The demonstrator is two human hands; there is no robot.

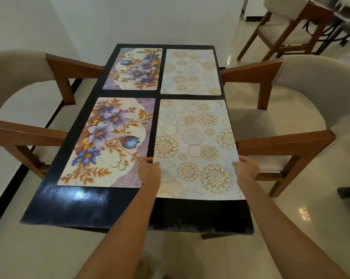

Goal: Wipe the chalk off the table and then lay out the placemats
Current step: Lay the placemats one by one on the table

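Several placemats lie on the dark table (73,206). A purple-flower placemat (107,143) is at the near left and a second flowered one (134,68) at the far left. A gold-circle placemat (191,72) is at the far right. The near-right gold-circle placemat (196,150) is held at both side edges: my left hand (150,172) pinches its left edge and my right hand (245,168) pinches its right edge. Its near part lies flat on the table. No chalk marks show on the tabletop.
Cushioned wooden armchairs flank the table: one on the left (27,93) and one on the right (297,109). Another chair (287,25) stands at the back right. A white wall is behind the table's far end, with glossy tiled floor (303,214) around.
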